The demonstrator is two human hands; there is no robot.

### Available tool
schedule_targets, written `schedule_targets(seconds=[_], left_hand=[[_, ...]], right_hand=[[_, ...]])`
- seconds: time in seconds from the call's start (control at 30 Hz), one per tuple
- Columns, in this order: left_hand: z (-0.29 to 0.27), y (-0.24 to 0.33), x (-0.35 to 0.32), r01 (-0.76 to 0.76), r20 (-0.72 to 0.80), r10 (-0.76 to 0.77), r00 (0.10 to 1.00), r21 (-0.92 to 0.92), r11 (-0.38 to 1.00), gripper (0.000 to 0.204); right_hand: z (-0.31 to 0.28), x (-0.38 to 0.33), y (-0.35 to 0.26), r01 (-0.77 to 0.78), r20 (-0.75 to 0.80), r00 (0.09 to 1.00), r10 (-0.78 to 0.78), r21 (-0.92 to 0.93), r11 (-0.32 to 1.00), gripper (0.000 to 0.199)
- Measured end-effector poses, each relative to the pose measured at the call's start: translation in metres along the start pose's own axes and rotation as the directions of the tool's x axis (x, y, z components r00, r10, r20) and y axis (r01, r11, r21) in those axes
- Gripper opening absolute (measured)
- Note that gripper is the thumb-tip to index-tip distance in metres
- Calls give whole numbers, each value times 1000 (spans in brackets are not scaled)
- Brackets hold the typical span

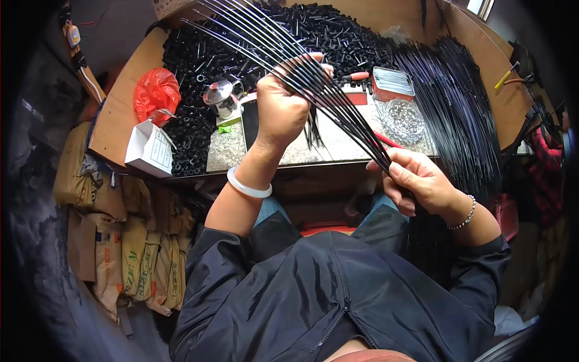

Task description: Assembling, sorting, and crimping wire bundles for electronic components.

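Note:
A fanned bunch of long, thin black rods (347, 113) slants across in front of me above the table. My left hand (282, 111) is closed round the bunch near its middle, and the free ends spread toward the upper left. Some short dark strands (313, 131) hang below this hand; I cannot tell what they belong to. At the lower right, my right hand (424, 182) grips the gathered ends between thumb and fingers. Beneath the rods lies a light work surface (295, 151), and a red stick-like thing (388, 140) shows just beyond my right hand.
A heap of small black parts (199, 57) covers the table's back and left. Many black rods (455, 102) lie at right. Nearby are a clear dish (403, 120), a tin (392, 84), a lidded jar (222, 98), a red bag (157, 93) and a white box (148, 148). Sacks (139, 259) stand lower left.

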State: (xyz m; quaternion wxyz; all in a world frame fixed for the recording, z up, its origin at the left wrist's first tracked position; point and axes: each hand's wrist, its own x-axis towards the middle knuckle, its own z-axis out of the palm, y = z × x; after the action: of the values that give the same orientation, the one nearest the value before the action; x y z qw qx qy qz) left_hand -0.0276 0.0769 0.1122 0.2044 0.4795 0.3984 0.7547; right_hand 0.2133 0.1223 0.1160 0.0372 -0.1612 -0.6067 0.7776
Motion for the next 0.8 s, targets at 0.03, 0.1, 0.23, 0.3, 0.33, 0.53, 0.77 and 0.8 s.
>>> schedule_targets(seconds=[0.03,0.1,0.23,0.3,0.33,0.53,0.77,0.8], left_hand=[[-2,4,-2,64,37,-63,997,-29,998,25],[-5,3,-5,-8,60,6,998,34,999,25],[1,9,-11,91,38,-91,995,2,996,25],[5,7,-13,100,-2,-101,995,-73,992,22],[9,3,-13,100,-32,-104,994,-102,990,21],[-14,-13,-10,151,-21,-152,988,-67,986,34],[-13,0,-10,198,55,-195,979,-53,979,33],[-11,-2,-10,204,71,-200,977,-52,978,32]], right_hand=[[0,1,1,-3,2,1000,3,0,1000,32],[1,1,4,25,-23,999,-23,62,998,30],[-8,0,11,52,-36,998,-52,5,999,30],[-2,1,14,154,-214,960,-179,-129,980,30],[-3,-1,11,123,-257,954,-153,-127,984,31],[-86,7,-38,297,-409,617,-672,-670,680,28],[-286,-72,-14,-474,-672,456,-583,-738,481,23],[-314,-87,13,-581,-618,445,-648,-750,316,22]])
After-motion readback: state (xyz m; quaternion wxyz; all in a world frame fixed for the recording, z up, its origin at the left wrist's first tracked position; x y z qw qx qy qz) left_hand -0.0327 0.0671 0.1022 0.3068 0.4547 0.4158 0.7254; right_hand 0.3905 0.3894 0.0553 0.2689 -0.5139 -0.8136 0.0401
